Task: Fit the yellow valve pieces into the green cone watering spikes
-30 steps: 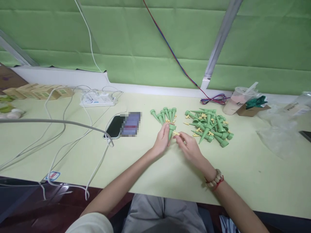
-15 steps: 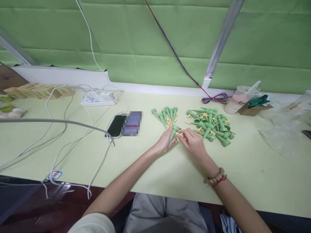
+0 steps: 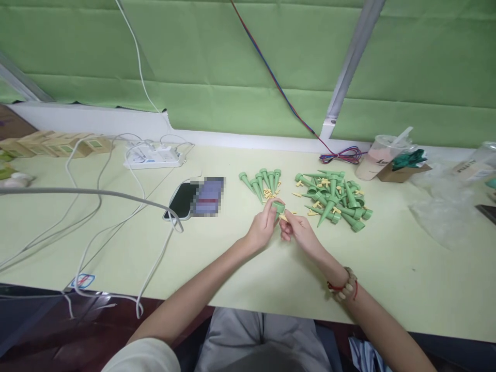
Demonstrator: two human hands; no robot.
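My left hand (image 3: 260, 228) is closed around a green plastic plant watering spike (image 3: 278, 207); its wide capped end shows above the fingers and the rest is hidden. Beside it, my right hand (image 3: 303, 232) pinches a small yellow valve (image 3: 283, 218) against or very near the spike's side; I cannot tell whether it is inserted. Just beyond the hands lies a row of several green spikes (image 3: 265, 178), with loose yellow valves (image 3: 271, 193) at their tips. A jumbled pile of green spikes (image 3: 332, 199) mixed with yellow valves lies to the right.
Two phones, one dark (image 3: 180, 200) and one pixelated (image 3: 209, 196), lie left of the hands. White cables run from a power strip (image 3: 155, 156) across the table's left. At the back right stand a drink cup (image 3: 375, 160), a small cardboard box (image 3: 401, 173) and clear plastic bags (image 3: 437, 212).
My left hand has turned the spike, so its pointed end is now hidden. My right hand has rotated, its fingers now lower, and the yellow valve shows between thumb and finger.
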